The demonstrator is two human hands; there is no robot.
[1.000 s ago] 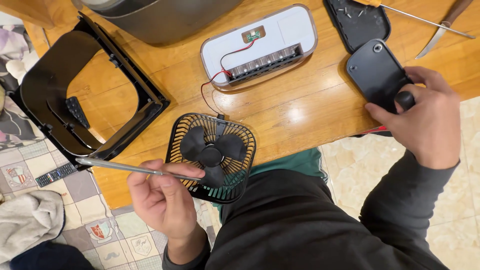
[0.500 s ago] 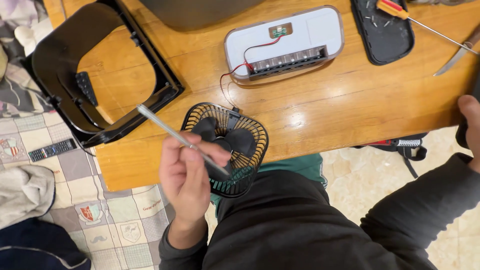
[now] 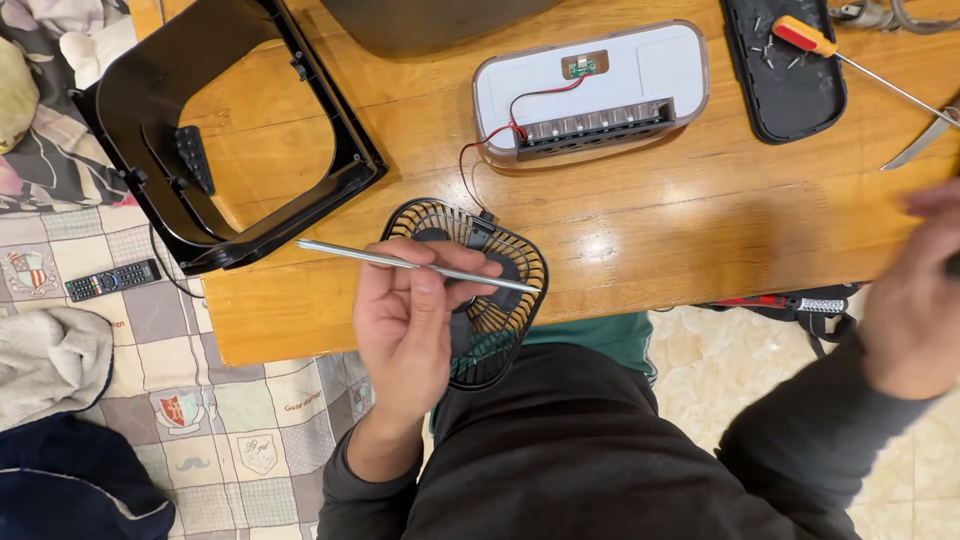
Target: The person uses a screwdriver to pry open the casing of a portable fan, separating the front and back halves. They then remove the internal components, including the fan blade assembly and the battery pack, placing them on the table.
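Two hands, head view: both over the wooden table (image 3: 640, 240)'s near edge.
Left hand (image 3: 410, 320): fingers pinch a thin metal rod (image 3: 400, 262), lying across the small black fan (image 3: 470, 290).
Fan: overhangs the table's near edge, wired to the white casing (image 3: 640, 75) farther in.
Right hand (image 3: 915, 300): blurred at the table's right end; finger state unclear.

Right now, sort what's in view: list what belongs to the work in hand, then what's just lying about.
In hand:
left hand gripping a thin metal rod
small black fan, wired to the white casing
right hand, blurred, grip unclear

Lying about:
black frame
screwdriver
black cover
remote control
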